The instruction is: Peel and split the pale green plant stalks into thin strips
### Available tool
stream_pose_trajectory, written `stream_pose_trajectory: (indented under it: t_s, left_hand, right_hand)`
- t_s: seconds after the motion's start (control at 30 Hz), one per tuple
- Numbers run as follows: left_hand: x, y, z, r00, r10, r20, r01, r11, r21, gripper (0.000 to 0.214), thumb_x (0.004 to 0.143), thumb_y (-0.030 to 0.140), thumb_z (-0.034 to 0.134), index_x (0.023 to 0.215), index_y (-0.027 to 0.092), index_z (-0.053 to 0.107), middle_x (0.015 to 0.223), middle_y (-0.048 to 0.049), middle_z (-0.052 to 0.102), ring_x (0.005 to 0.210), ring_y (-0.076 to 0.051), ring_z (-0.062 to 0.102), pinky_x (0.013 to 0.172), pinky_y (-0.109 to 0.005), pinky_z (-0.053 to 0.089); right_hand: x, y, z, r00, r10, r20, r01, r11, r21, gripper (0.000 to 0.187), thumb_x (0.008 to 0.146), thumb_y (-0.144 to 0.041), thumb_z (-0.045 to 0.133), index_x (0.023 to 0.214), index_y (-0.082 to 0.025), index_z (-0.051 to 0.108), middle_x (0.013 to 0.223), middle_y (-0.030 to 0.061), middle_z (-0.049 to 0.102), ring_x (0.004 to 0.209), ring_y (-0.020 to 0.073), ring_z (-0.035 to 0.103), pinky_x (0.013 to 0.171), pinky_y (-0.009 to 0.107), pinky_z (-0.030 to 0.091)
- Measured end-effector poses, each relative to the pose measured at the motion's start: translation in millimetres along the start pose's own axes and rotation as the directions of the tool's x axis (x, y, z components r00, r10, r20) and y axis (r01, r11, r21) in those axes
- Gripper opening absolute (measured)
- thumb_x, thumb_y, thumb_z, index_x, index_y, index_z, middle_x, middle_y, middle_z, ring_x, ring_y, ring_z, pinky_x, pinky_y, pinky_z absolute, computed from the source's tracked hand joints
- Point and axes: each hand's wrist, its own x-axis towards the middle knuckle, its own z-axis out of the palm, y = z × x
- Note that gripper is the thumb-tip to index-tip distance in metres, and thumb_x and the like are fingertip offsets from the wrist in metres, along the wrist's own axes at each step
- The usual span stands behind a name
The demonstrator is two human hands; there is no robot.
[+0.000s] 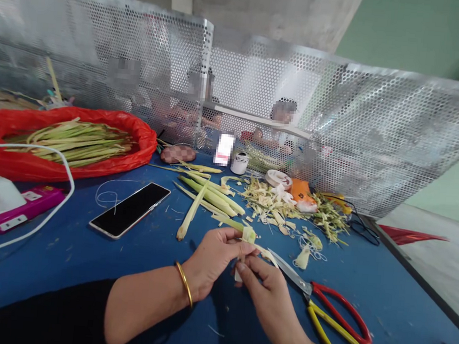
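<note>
My left hand [214, 259], a gold bangle on its wrist, pinches a pale green folded leaf strip [250, 237] above the blue table. My right hand [264, 286] is closed on the lower end of the same strip, fingers touching the left hand's. Scissors [324, 309] with red and yellow handles lie on the table just right of my right hand, blades pointing toward the hands. Several green stalks [207, 194] lie loose beyond my left hand.
A red bag [25, 165] full of stalks sits far left. A black phone [130, 209], a pink power strip [21, 208] with a white charger, a pile of trimmings [286, 206], a thread spool [239, 162] and tape roll [277, 178] lie around. A perforated metal screen [261, 89] stands behind, people beyond it.
</note>
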Motion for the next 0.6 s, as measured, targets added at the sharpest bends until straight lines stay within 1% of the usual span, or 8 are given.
stream_pose_trajectory:
  t_s: [0.07, 0.2, 0.3, 0.4, 0.6]
  left_hand:
    - [0, 1, -0.6, 0.999, -0.01, -0.032, 0.01, 1.0, 0.015, 0.024, 0.061, 0.028, 0.079, 0.075, 0.011, 0.069, 0.071, -0.0054, 0.07, 0.049, -0.013, 0.055, 0.04, -0.023, 0.042]
    - [1, 5, 0.2, 0.993, -0.031, -0.118, 0.035, 0.999, 0.027, 0.02, 0.063, 0.023, 0.078, 0.077, 0.01, 0.072, 0.076, -0.0098, 0.074, 0.063, -0.017, 0.064, 0.052, -0.024, 0.049]
    - [1, 7, 0.7, 0.992, -0.015, -0.122, 0.02, 0.999, 0.033, 0.018, 0.064, 0.022, 0.079, 0.076, 0.009, 0.073, 0.076, -0.0109, 0.074, 0.07, -0.017, 0.066, 0.061, -0.024, 0.051]
    - [3, 6, 0.1, 0.992, 0.012, -0.122, -0.009, 1.0, 0.028, 0.019, 0.063, 0.022, 0.081, 0.075, 0.009, 0.074, 0.076, -0.0103, 0.075, 0.074, -0.017, 0.067, 0.069, -0.023, 0.051]
    - [1, 5, 0.3, 0.991, 0.018, -0.135, -0.019, 1.0, 0.0, 0.02, 0.062, 0.021, 0.082, 0.076, 0.01, 0.073, 0.073, -0.0086, 0.074, 0.07, -0.015, 0.066, 0.069, -0.023, 0.05]
  right_hand:
    - [-1, -2, 0, 0.999, 0.018, 0.041, -0.019, 1.0, 0.022, 0.04, 0.085, -0.048, 0.053, 0.059, -0.018, 0.053, 0.06, 0.0005, 0.052, 0.061, 0.0149, 0.05, 0.059, 0.025, 0.043]
    - [-3, -7, -1, 0.993, 0.037, 0.109, -0.04, 0.999, 0.028, 0.039, 0.087, -0.044, 0.051, 0.058, -0.018, 0.053, 0.059, 0.0005, 0.054, 0.06, 0.0146, 0.052, 0.059, 0.025, 0.041]
    - [-6, -10, -1, 0.99, 0.029, 0.136, -0.029, 1.0, -0.002, 0.037, 0.087, -0.039, 0.05, 0.057, -0.018, 0.052, 0.059, 0.0003, 0.055, 0.06, 0.0142, 0.054, 0.059, 0.025, 0.041]
    - [-8, -12, -2, 0.986, -0.002, 0.166, 0.01, 0.999, -0.045, 0.034, 0.088, -0.032, 0.049, 0.057, -0.018, 0.054, 0.061, 0.0001, 0.056, 0.062, 0.0139, 0.055, 0.06, 0.024, 0.041]
    - [-7, -13, -2, 0.973, -0.054, 0.225, 0.076, 0.993, -0.092, 0.031, 0.088, -0.022, 0.047, 0.058, -0.018, 0.053, 0.063, -0.0002, 0.056, 0.062, 0.0129, 0.054, 0.06, 0.023, 0.04]
